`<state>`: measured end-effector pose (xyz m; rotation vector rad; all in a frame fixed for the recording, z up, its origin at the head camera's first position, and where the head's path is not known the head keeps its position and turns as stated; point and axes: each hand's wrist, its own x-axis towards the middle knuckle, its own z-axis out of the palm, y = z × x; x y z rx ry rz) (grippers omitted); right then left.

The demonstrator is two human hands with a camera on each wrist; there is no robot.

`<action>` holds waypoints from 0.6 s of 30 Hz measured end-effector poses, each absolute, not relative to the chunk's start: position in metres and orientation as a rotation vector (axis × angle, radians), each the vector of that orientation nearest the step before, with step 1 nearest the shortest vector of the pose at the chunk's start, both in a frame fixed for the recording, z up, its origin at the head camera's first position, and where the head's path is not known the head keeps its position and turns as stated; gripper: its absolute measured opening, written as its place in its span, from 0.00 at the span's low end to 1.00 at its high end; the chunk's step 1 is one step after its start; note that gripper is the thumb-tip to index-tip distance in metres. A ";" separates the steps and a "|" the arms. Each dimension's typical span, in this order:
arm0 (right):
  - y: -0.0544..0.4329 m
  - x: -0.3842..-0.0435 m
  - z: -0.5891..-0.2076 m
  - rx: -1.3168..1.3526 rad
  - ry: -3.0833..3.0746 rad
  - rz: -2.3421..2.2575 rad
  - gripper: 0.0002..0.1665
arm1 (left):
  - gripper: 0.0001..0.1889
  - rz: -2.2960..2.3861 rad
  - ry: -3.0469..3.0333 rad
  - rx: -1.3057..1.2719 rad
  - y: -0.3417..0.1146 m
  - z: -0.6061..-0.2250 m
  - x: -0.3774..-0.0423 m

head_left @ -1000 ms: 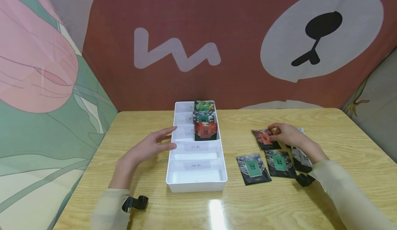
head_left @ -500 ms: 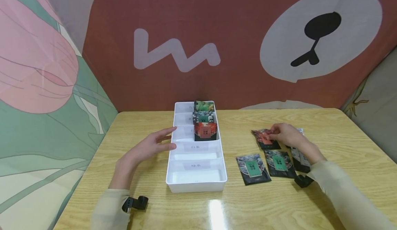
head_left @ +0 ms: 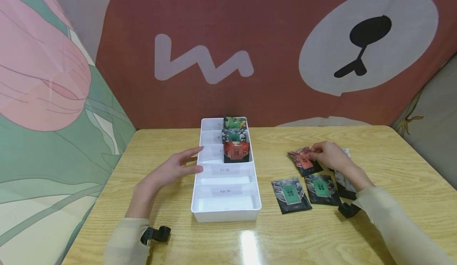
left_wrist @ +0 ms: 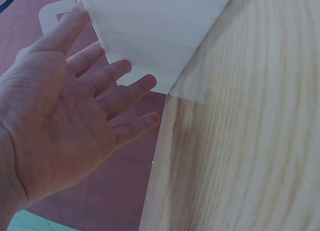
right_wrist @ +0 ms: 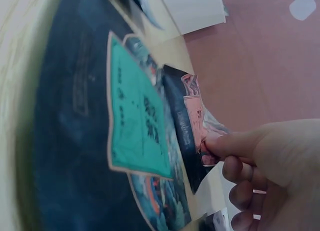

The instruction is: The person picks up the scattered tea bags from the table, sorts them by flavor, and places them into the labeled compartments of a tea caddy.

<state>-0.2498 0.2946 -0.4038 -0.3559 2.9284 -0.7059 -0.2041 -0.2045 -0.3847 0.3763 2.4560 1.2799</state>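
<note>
My right hand [head_left: 330,156] pinches the upper right edge of a black tea sachet with a red label [head_left: 302,161] between thumb and fingers. In the right wrist view this red-labelled sachet [right_wrist: 187,118] stands tilted, its edge under the thumb. My left hand [head_left: 169,171] is at the left side of a white divided box [head_left: 227,216], fingers spread and relaxed, fingertips right at the rim. From the left wrist view, the open palm [left_wrist: 65,116] shows beside the box wall [left_wrist: 145,36]. Standing in the box's rear compartments are green [head_left: 235,122], dark-teal [head_left: 233,137] and red [head_left: 237,152] sachets.
Two sachets with green labels, one nearer the box [head_left: 292,195] and one beside it [head_left: 322,190], lie on the wooden table [head_left: 285,237]. Another dark sachet [head_left: 344,185] is partly hidden under my right forearm. A printed cloth wall [head_left: 250,98] rises behind the table's back edge.
The red-labelled sachet has shifted slightly left and turned in my right hand's pinch. My left hand and the box have stayed in place.
</note>
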 end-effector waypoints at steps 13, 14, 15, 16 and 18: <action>0.285 -0.239 -0.387 -0.417 3.037 -0.821 0.17 | 0.41 1.280 2.453 0.366 -0.205 -0.387 -0.206; 0.284 -0.238 -0.386 -0.420 3.043 -0.830 0.17 | 0.41 1.280 2.454 0.367 -0.205 -0.387 -0.206; 0.283 -0.237 -0.384 -0.425 3.048 -0.839 0.17 | 0.41 1.281 2.454 0.368 -0.205 -0.387 -0.206; 0.282 -0.236 -0.383 -0.429 3.057 -0.844 0.17 | 0.41 1.281 2.454 0.368 -0.205 -0.387 -0.206; 0.279 -0.234 -0.382 -0.434 3.071 -0.851 0.17 | 0.41 1.285 2.454 0.373 -0.205 -0.387 -0.206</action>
